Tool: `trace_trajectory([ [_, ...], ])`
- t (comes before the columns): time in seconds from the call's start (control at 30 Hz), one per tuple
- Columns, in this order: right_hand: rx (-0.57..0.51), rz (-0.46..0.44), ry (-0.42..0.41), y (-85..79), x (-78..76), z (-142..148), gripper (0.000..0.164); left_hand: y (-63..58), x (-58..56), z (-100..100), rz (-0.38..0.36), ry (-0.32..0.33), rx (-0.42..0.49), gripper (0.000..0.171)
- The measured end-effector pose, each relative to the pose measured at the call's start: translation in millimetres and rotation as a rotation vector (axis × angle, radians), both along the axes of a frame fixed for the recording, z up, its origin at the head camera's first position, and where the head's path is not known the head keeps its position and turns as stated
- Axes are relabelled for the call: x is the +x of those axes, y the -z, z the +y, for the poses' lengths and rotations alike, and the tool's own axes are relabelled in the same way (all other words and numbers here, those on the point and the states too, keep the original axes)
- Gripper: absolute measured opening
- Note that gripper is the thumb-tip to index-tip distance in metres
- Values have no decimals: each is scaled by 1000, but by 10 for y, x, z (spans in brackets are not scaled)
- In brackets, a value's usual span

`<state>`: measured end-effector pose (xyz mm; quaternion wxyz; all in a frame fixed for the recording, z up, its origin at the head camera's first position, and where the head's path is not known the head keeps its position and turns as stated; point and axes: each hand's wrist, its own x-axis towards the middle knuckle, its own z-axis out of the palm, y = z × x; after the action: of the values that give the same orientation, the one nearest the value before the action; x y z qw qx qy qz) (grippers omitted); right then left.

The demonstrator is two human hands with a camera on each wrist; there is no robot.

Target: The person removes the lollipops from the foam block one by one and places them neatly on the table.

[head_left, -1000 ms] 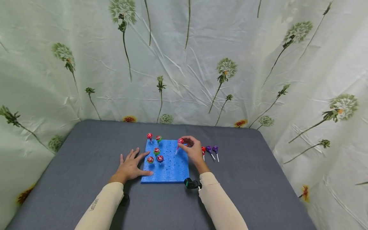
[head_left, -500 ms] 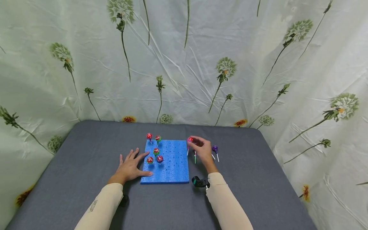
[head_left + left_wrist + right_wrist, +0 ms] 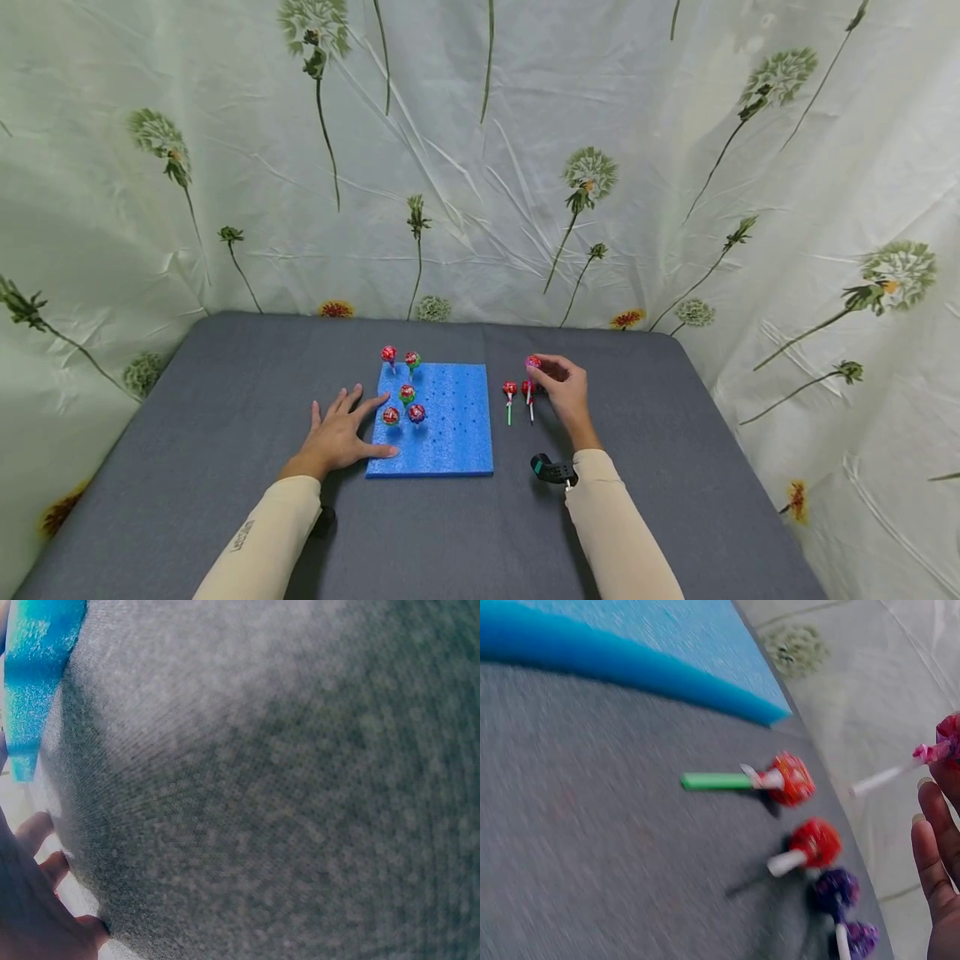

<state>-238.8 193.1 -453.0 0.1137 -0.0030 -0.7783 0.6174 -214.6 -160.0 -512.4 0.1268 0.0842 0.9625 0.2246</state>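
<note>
Blue board (image 3: 450,446) meets the splayed left hand (image 3: 340,437); the right hand (image 3: 566,390), held aloft, pinches a pink-wrapped lollipop (image 3: 533,362).

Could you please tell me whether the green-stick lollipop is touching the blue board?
Apart: the head view plainly shows grey cloth between the green-stick lollipop and the blue board.

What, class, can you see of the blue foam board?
The blue foam board is a roughly square, foam-looking slab, its speckled face dotted with small dark holes. It lies flat on the grey tabletop. Five wrapped lollipops stand heads-up in its left half. The left hand touches its left side with thumb and forefinger.
</note>
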Motion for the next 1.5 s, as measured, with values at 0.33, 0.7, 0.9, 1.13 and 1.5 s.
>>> trace_trajectory([
  [0.33,17,5,67,319,-124,371,31,16,7,-6,1,5,3,107],
  [0.7,58,21,142,404,-69,611,28,5,24,-18,-6,1,7,106],
  [0.9,77,1,164,430,-67,720,28,8,19,-32,8,6,16,106],
  [1.13,119,-17,223,454,-72,822,26,5,9,-26,3,1,11,107],
  [1.5,254,-96,339,592,-141,838,25,-20,-3,-13,-2,5,16,106],
])
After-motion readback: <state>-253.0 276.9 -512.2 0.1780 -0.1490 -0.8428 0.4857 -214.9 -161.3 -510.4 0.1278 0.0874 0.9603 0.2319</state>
